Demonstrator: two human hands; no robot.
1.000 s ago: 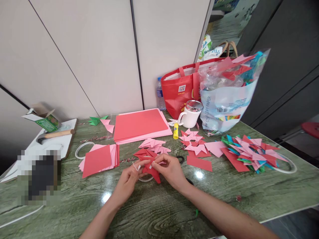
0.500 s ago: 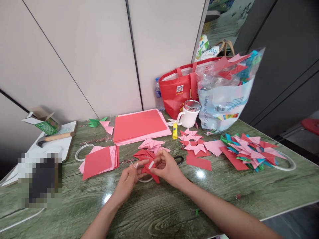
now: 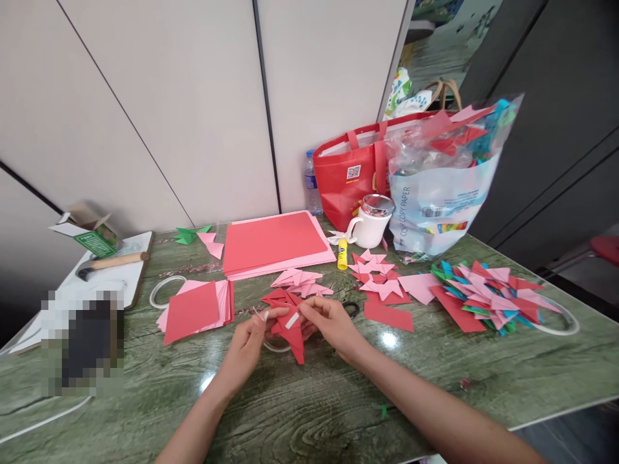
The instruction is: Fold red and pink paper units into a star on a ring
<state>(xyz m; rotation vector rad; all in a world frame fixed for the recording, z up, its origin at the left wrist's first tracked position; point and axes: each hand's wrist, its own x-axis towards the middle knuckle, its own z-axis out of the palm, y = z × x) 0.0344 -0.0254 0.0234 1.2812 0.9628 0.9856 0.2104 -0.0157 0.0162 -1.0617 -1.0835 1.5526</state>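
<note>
A red folded paper piece (image 3: 296,338) with a short white strip of tape (image 3: 293,320) on its face is held above the table. My right hand (image 3: 333,325) pinches its upper right edge between thumb and fingers. From the other side my left hand (image 3: 247,345) reaches in, its index finger touching the paper, and a thin curled white strip (image 3: 261,314) shows at its closed thumb and finger. Just behind lie red folded pieces (image 3: 280,296) and pink folded pieces (image 3: 297,281). Under the held piece, a white ring (image 3: 277,348) is partly hidden.
Red and pink squares (image 3: 191,312) lie left, larger sheets (image 3: 275,235) behind. A yellow glue stick (image 3: 342,254), white mug (image 3: 370,222) and red bag (image 3: 341,187) stand back right. Folded stars (image 3: 380,274) and a colourful paper pile (image 3: 488,293) lie right; a hammer (image 3: 118,260) left.
The red folded piece has tilted so its pointed end hangs lower and the white strip on it shows more fully. My right fingers have shifted to its upper edge. The view has shifted slightly.
</note>
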